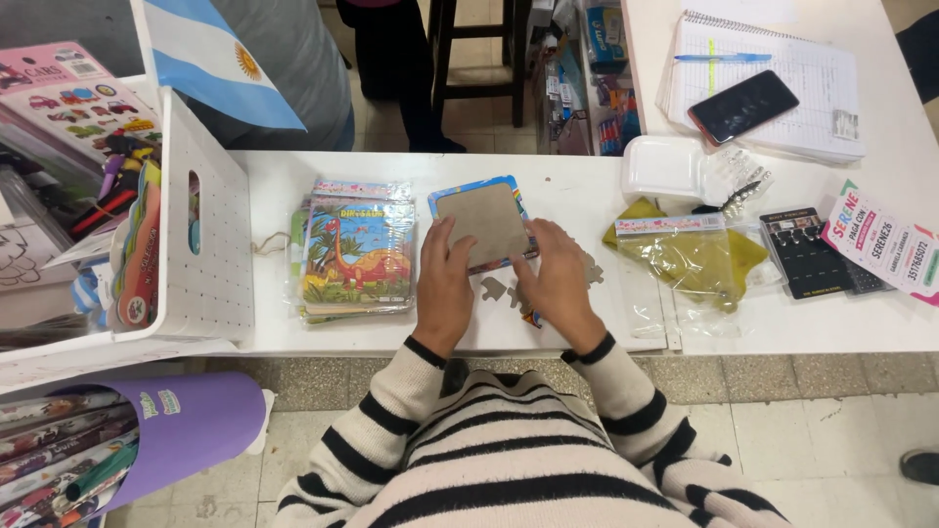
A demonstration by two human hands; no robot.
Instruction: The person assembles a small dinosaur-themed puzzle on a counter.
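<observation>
Puzzle board (486,223) lies face-down on desk (587,196), tilted, just beyond both hands: left hand (442,284) and right hand (558,279) apart, fingertips pressing its near edge, equally close.

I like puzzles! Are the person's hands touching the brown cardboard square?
Touching. In the head view, the left hand lies on the cardboard square's lower left edge, and the right hand fingertips rest on its right edge, no gap showing.
</observation>
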